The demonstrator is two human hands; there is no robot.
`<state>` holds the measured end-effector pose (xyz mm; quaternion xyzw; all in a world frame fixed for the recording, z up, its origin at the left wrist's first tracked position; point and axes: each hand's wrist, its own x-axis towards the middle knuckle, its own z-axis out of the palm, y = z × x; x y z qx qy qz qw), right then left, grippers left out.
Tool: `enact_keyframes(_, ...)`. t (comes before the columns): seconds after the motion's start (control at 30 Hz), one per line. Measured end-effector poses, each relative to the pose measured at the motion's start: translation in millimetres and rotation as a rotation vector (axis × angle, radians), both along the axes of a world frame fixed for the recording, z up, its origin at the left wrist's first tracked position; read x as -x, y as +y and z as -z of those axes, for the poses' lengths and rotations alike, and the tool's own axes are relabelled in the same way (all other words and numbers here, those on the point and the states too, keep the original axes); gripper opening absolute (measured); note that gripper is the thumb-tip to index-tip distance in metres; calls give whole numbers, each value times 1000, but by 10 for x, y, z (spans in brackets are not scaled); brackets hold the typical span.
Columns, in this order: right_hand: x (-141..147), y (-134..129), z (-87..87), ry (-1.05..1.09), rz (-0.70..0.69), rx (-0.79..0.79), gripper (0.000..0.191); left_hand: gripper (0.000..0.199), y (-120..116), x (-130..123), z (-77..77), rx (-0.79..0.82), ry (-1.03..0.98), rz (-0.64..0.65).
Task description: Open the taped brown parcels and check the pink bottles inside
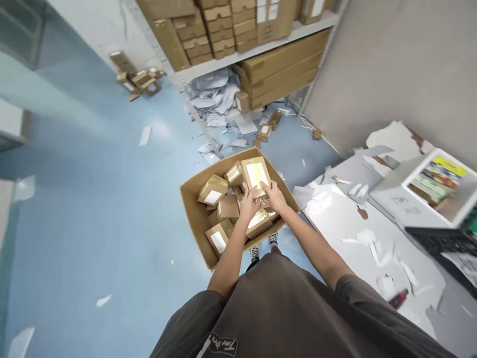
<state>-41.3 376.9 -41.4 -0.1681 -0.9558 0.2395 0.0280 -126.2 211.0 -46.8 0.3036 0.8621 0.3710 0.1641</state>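
A large open carton (194,219) stands in front of my feet with several small cardboard boxes inside. One small cardboard box (257,171), taped and with a pale label, sits at the carton's far right, above the others. My left hand (249,205) grips its near left corner. On the near right edge of the same box, my right hand (276,198) has its fingers closed. Below my hands lies another labelled box (258,224), partly covered by my left hand and forearm. A taped box (213,190) rests to the left.
Ahead stands a shelf (223,63) stacked with cardboard boxes, crumpled paper (216,94) beneath it. Loose boxes (139,82) lie on the blue floor at far left. To the right, a table (335,233) holds paper scraps and a white open box (402,191).
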Motion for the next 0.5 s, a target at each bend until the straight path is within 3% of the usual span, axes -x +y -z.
enact_keyframes(0.1,-415,75,-307,59,138,-32,102,73,200,-172,-247,-92,56,144)
enact_keyframes(0.23,-1124,210,-540,81,359,-53,94,75,622,-560,-413,-169,57,361)
enact_keyframes(0.37,-2008,394,-581,77,587,-82,90,77,1177,-1182,-401,-192,14,602)
enact_keyframes(0.5,-3040,573,-436,49,790,-76,89,76,1736,-2030,-237,-173,-22,821)
